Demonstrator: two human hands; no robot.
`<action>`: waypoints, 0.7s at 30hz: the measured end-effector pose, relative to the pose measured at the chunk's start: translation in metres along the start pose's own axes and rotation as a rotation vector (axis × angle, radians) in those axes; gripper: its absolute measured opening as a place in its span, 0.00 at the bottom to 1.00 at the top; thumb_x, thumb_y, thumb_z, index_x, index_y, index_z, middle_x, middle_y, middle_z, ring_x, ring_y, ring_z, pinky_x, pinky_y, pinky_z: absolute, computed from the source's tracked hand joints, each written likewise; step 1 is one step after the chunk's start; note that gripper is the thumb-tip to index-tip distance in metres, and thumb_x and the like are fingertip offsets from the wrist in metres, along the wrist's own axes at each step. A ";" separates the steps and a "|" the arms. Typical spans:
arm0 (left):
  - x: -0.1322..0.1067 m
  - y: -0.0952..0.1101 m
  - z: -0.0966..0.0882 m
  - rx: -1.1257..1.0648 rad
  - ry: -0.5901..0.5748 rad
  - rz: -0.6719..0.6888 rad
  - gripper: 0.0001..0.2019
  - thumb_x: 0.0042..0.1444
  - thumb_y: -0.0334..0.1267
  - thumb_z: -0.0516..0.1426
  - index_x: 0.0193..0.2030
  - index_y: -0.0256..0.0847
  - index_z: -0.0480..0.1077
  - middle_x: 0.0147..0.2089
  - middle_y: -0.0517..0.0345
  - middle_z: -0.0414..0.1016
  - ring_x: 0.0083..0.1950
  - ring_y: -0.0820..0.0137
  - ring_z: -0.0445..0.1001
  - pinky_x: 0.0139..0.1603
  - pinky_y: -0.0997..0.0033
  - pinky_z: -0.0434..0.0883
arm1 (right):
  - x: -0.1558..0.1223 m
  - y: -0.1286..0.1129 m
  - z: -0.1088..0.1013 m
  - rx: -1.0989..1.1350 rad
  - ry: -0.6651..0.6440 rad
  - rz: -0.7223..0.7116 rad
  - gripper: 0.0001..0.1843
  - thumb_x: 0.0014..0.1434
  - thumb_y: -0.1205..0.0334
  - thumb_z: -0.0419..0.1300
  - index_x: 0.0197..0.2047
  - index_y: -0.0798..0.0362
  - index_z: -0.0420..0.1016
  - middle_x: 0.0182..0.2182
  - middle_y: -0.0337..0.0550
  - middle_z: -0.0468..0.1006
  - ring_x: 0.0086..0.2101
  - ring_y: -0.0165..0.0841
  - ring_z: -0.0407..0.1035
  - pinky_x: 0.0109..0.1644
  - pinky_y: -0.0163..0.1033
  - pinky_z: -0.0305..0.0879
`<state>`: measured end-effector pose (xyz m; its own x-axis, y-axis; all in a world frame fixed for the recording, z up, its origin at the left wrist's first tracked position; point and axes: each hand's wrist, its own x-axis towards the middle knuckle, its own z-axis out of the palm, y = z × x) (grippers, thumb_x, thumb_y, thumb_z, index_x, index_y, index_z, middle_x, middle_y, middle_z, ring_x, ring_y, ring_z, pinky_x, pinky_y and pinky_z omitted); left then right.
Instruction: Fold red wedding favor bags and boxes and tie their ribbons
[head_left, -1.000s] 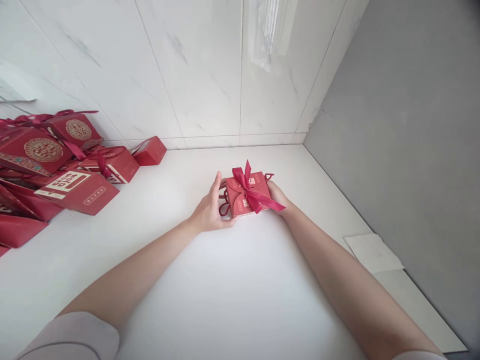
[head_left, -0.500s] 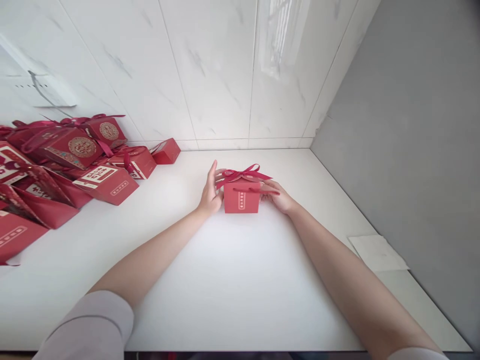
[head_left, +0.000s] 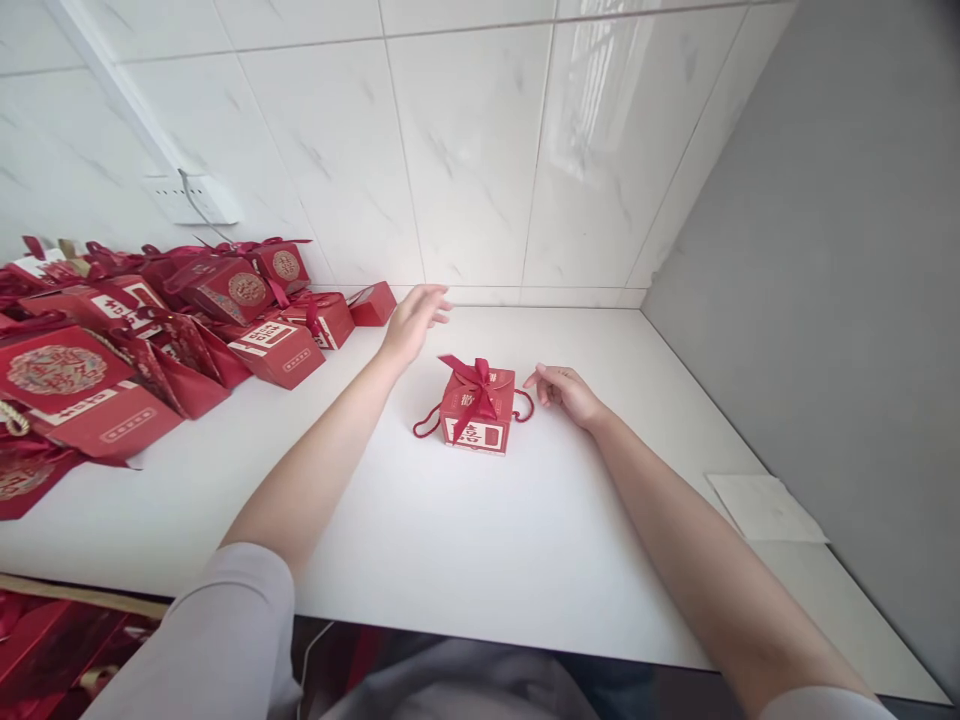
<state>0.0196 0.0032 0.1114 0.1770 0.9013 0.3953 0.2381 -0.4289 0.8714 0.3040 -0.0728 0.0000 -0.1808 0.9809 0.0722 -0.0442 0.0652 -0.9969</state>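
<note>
Through the head camera I see a small red box (head_left: pixel 491 437) standing upright on the white table (head_left: pixel 450 540), just about at the middle of the frame. A dark red ribbon bow (head_left: pixel 484 382) sits on its top, one tail hanging over the front face, which bears a white label panel with a red patch. A red cord loop sticks out on each side of the box, resting low at its left and curving up at its right.

My left hand (head_left: pixel 411 325) is above and left of the box in the frame, well apart from it, its fingers spread loosely and bent a little toward the right. My right hand (head_left: pixel 568 395) is just beside the box on the right, the fingers half curled and free, the index fingertip near the right cord loop; whether they touch I cannot tell.

Across the left of the frame lies a pile of red gift boxes (head_left: pixel 281 358), many with ribbons, some with round gold emblems. Above it, at the upper left, a white socket strip (head_left: pixel 191 200) with a cable is on the tiled wall (head_left: pixel 465 150). At the lower right a white sheet (head_left: pixel 765 507) lies against the grey panel (head_left: pixel 840 300).
</note>
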 end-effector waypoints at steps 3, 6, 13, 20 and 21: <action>-0.012 0.033 0.011 0.098 -0.563 0.161 0.33 0.51 0.58 0.69 0.62 0.47 0.75 0.56 0.48 0.82 0.57 0.54 0.80 0.55 0.53 0.76 | -0.002 0.000 0.002 0.014 0.010 -0.007 0.28 0.56 0.32 0.68 0.38 0.51 0.86 0.20 0.38 0.74 0.24 0.33 0.65 0.34 0.43 0.64; -0.040 0.042 0.032 0.390 -0.841 0.314 0.44 0.40 0.55 0.74 0.67 0.51 0.73 0.60 0.48 0.79 0.59 0.50 0.78 0.55 0.55 0.75 | -0.004 0.001 0.001 0.038 0.019 0.002 0.28 0.54 0.33 0.70 0.41 0.51 0.86 0.24 0.41 0.78 0.27 0.35 0.70 0.38 0.43 0.68; -0.105 0.089 -0.027 0.657 -0.946 0.370 0.44 0.36 0.47 0.77 0.65 0.56 0.76 0.60 0.48 0.77 0.54 0.49 0.79 0.54 0.55 0.77 | -0.009 0.008 -0.015 0.129 0.104 0.014 0.25 0.52 0.38 0.74 0.43 0.49 0.85 0.34 0.47 0.84 0.35 0.37 0.76 0.45 0.44 0.74; -0.202 0.160 -0.233 1.080 -0.213 0.125 0.56 0.43 0.70 0.68 0.78 0.59 0.58 0.67 0.54 0.67 0.66 0.49 0.67 0.70 0.36 0.63 | -0.011 0.025 -0.028 0.156 0.146 0.023 0.21 0.56 0.41 0.73 0.45 0.47 0.88 0.40 0.50 0.85 0.38 0.39 0.78 0.46 0.46 0.78; -0.223 0.157 -0.260 1.149 -0.116 0.062 0.56 0.41 0.74 0.65 0.78 0.64 0.57 0.66 0.58 0.68 0.65 0.51 0.67 0.71 0.37 0.61 | -0.011 0.027 -0.028 0.156 0.150 0.027 0.20 0.56 0.42 0.73 0.45 0.46 0.88 0.40 0.50 0.85 0.38 0.39 0.78 0.46 0.45 0.78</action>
<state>-0.2310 -0.2492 0.2356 0.2915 0.8914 0.3470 0.9434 -0.3278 0.0496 0.3324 -0.0766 -0.0285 -0.0363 0.9989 0.0283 -0.1949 0.0207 -0.9806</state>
